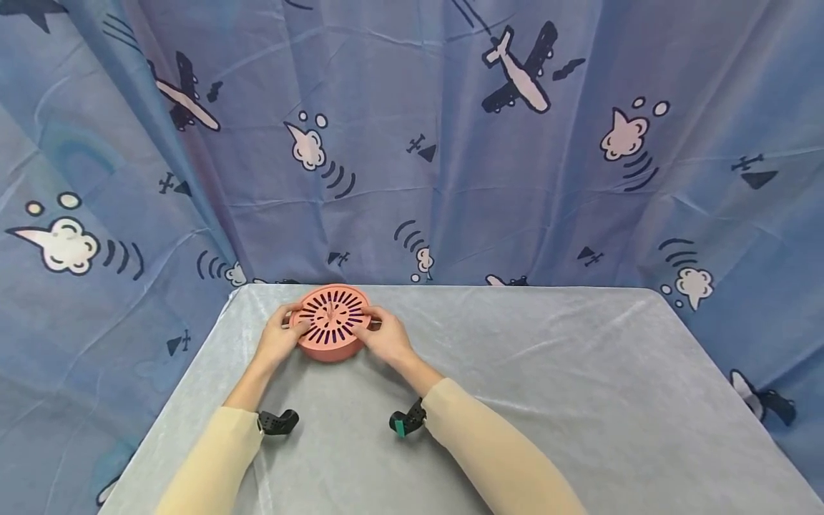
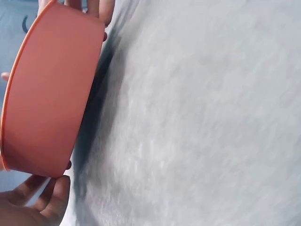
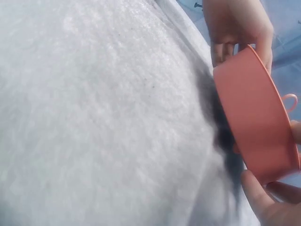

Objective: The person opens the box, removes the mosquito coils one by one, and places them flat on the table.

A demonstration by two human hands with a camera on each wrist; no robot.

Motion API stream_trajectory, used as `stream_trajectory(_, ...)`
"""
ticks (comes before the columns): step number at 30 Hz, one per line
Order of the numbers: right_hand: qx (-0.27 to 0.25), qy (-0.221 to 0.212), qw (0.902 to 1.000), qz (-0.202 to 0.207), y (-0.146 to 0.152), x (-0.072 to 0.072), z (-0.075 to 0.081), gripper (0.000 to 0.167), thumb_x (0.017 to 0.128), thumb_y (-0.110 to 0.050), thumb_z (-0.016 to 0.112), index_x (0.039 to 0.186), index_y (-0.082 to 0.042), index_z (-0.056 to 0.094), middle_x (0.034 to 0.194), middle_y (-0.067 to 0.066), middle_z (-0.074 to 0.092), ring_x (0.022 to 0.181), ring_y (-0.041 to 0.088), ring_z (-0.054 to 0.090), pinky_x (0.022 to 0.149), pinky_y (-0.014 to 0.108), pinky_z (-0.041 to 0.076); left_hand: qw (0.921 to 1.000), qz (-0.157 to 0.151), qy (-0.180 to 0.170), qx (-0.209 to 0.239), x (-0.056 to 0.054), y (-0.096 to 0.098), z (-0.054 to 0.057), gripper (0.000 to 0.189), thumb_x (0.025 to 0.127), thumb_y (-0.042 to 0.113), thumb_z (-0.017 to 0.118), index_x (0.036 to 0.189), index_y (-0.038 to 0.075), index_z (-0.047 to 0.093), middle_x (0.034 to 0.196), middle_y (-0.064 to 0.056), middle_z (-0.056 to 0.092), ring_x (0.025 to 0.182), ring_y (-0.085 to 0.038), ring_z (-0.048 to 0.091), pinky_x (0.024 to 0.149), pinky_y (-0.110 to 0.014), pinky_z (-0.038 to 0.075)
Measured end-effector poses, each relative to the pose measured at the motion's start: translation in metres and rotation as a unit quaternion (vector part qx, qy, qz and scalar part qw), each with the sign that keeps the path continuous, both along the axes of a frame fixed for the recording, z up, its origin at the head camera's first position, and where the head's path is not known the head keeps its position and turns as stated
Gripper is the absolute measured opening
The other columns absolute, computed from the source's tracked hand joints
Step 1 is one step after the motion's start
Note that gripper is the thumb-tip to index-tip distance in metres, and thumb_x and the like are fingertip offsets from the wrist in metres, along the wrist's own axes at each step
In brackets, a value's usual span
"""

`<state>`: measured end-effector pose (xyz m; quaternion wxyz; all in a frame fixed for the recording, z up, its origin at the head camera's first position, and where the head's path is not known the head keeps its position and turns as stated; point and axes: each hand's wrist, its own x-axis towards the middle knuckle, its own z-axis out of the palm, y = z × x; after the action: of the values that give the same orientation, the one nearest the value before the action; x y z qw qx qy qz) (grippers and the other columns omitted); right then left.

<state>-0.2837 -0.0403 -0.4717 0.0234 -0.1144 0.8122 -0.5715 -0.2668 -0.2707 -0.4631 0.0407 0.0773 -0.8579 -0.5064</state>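
A round coral mosquito coil holder [image 1: 331, 352] is held between both hands near the far left part of the table. Its slotted lid [image 1: 322, 318] faces up toward the head view, and a small ring [image 3: 295, 102] stands up from the lid in the right wrist view. My left hand [image 1: 278, 337] grips the left side, thumb over the lid's rim. On the opposite side my right hand [image 1: 389, 340] grips likewise, its fingers [image 3: 256, 190] at the lower edge. Small feet show under the base, with a dark shadow on the cloth beneath.
A pale grey cloth covers the table [image 1: 515, 372]. Blue curtains [image 1: 399, 93] printed with aeroplanes and clouds hang behind and at both sides. Black straps with camera mounts [image 1: 278, 423] sit on both wrists, below cream sleeves [image 1: 489, 447].
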Motion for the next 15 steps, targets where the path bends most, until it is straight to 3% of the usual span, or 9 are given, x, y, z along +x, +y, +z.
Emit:
stream_trajectory(9,-0.020,0.000,0.9997,0.012,0.025,0.011,0.016,0.049,0.092,-0.016,0.074,0.138,-0.004,0.060,0.131,0.018,0.063,0.119,0.032,0.063,0.095,0.036,0.054,0.9999,-0.009,0.010,0.010,0.012,0.018,0.011,0.053,0.099,0.019,0.063,0.148,0.006,0.048,0.132,-0.025,0.051,0.113,-0.035,0.056,0.082,-0.028,0.047)
stream_trajectory(15,-0.019,0.019,0.9996,0.012,0.042,0.020,0.026,0.049,0.091,-0.016,0.074,0.136,-0.002,0.061,0.130,0.019,0.064,0.118,0.034,0.063,0.093,0.038,0.054,0.9996,-0.019,0.015,0.013,0.020,0.033,0.021,0.052,0.100,0.020,0.062,0.148,0.007,0.048,0.137,-0.027,0.050,0.114,-0.039,0.058,0.084,-0.029,0.049)
